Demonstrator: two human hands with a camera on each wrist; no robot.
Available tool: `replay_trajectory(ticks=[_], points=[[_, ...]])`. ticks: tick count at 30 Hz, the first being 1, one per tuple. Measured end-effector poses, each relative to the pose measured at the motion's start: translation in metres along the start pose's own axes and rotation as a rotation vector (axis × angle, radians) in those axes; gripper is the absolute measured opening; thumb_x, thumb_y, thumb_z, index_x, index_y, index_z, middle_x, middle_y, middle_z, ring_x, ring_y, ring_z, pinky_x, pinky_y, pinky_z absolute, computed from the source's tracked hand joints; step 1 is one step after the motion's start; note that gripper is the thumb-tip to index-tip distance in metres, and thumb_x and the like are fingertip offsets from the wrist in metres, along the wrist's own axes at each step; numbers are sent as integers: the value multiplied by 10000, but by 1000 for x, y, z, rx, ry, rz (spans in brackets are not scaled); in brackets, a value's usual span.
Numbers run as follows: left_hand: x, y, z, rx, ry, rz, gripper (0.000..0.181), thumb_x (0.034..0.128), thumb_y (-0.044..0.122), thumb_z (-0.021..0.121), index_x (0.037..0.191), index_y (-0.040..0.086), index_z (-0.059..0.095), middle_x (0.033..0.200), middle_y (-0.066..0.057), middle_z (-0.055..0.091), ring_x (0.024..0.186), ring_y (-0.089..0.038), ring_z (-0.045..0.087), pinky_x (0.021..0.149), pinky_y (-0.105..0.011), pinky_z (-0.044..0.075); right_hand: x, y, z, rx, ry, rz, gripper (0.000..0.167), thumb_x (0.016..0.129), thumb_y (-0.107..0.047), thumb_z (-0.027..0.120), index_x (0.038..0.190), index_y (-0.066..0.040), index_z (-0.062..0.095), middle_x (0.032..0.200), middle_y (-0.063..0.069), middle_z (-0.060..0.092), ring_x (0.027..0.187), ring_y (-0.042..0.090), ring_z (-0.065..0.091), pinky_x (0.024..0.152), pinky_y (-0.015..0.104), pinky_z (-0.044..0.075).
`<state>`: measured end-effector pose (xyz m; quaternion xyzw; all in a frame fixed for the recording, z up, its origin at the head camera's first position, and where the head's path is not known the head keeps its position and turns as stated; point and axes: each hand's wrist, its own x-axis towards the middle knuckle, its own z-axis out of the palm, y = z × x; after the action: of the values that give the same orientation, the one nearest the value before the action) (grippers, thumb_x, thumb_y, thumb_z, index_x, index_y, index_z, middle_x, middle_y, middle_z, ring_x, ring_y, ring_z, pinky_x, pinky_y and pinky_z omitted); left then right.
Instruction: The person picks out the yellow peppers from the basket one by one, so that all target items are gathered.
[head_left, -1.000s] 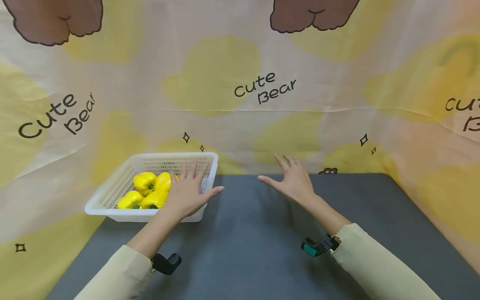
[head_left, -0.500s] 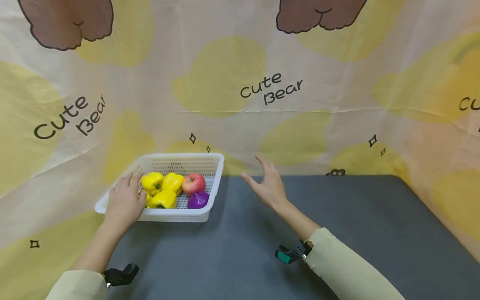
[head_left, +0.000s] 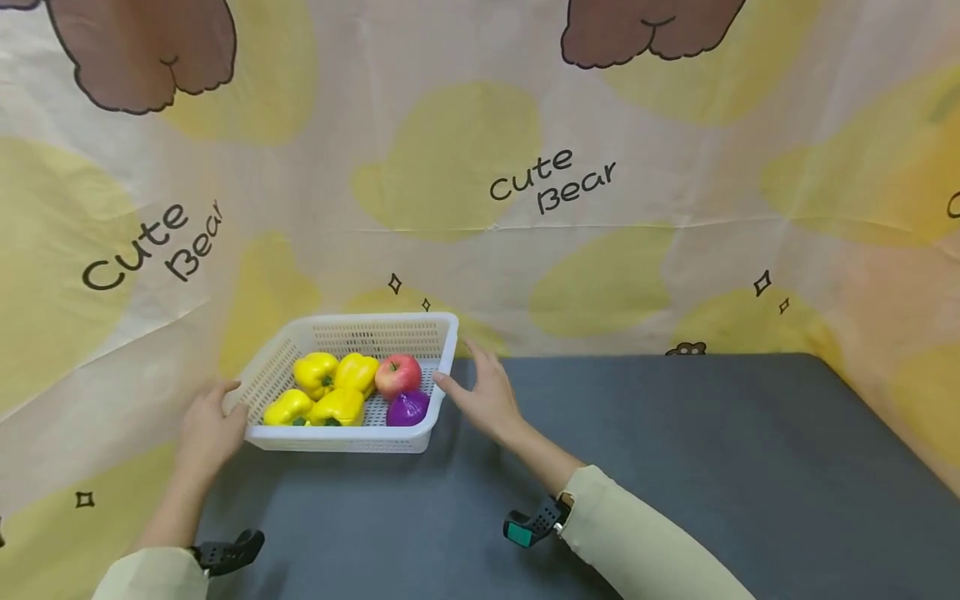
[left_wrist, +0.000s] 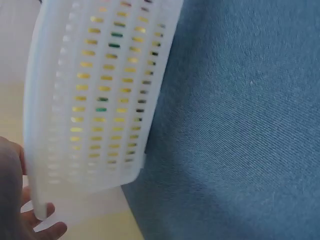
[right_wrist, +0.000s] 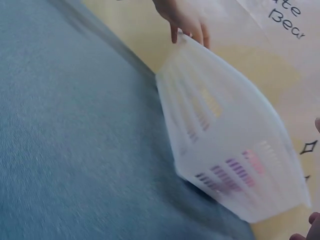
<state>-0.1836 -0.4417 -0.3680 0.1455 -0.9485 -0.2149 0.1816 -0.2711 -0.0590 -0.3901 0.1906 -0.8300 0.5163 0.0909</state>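
Note:
A white plastic basket point(head_left: 337, 439) holds several yellow bell peppers point(head_left: 339, 407), a red apple point(head_left: 398, 376) and a purple onion-shaped item point(head_left: 408, 408). My left hand point(head_left: 209, 431) grips the basket's left end; in the left wrist view, fingertips point(left_wrist: 52, 231) curl beneath the rim. At the opposite end is my right hand point(head_left: 489, 395), thumb and fingers spread on either side of the right rim. The right wrist view catches only some of its fingertips at the right edge, close beside the basket corner; contact there cannot be made out.
The basket stands at the back left of a dark grey table point(head_left: 637, 467). Behind it hangs a patterned cloth point(head_left: 465, 275) with "Cute Bear" lettering. Bands with dark devices point(head_left: 534, 522) circle both wrists.
My left hand has moved from over the basket to its left end and taken hold of the rim. The right hand has come leftward to the basket's right side. The view has shifted slightly.

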Motion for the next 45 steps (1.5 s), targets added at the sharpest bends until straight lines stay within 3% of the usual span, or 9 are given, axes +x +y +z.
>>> replay_trajectory(ticks=[4,8,12,18,20,24,29,38,45], points=[[-3,-1,3,-94,-31,-102,545,1011,154,356,1503,-79,355,1485,-434,342,1363,-613,320,1064,-723,301,-3,0,13,31,-83,10,767,901,-461,681,1553,-175,396,1545,138,464,1405,367,463,1107,629,407],[-5,1,7,-171,-17,-180,566,1017,144,278,1559,-19,298,1537,-418,284,1421,-601,261,1123,-718,249,-8,0,25,92,-148,66,727,899,-377,677,1545,-173,412,1518,137,499,1361,344,509,1104,588,429],[-6,4,12,-198,7,-186,571,1011,131,247,1566,12,310,1533,-423,282,1424,-598,253,1139,-706,232,-11,0,29,164,-111,118,707,857,-270,660,1523,-166,448,1462,131,564,1293,301,559,1065,532,469],[-5,10,17,-222,30,-179,568,1005,123,239,1552,16,348,1542,-396,311,1415,-568,300,1127,-674,268,-12,3,24,152,-72,147,706,838,-272,638,1519,-220,461,1413,111,619,1229,241,584,1000,447,497],[-5,12,20,-214,53,-164,556,1003,110,254,1534,12,385,1519,-390,358,1338,-544,382,1046,-620,338,-13,6,21,143,-71,145,704,838,-268,633,1519,-225,462,1395,122,631,1205,242,590,951,417,506],[-6,15,26,-210,85,-148,541,995,93,280,1507,19,437,1498,-365,418,1229,-491,444,913,-544,353,-14,12,15,152,-77,140,703,837,-238,630,1519,-211,463,1355,165,647,1183,261,610,848,348,534],[-13,19,34,-238,105,-135,541,987,91,291,1495,21,462,1512,-337,428,1321,-499,436,1018,-597,351,-17,20,7,174,-73,140,687,842,-223,641,1509,-206,478,1306,177,668,1170,275,629,801,308,555],[-22,32,45,-260,84,-154,545,994,138,328,1526,125,451,1429,-300,498,990,-408,492,741,-372,319,-21,32,-13,184,-48,127,655,847,-198,638,1488,-187,505,1271,204,688,1174,302,644,817,308,559],[-23,40,52,-317,63,-143,543,994,135,311,1514,126,468,1397,-299,514,1007,-364,513,737,-308,329,-22,40,-26,185,-38,118,656,841,-175,638,1484,-170,509,1297,231,672,1214,333,645,849,372,591]])
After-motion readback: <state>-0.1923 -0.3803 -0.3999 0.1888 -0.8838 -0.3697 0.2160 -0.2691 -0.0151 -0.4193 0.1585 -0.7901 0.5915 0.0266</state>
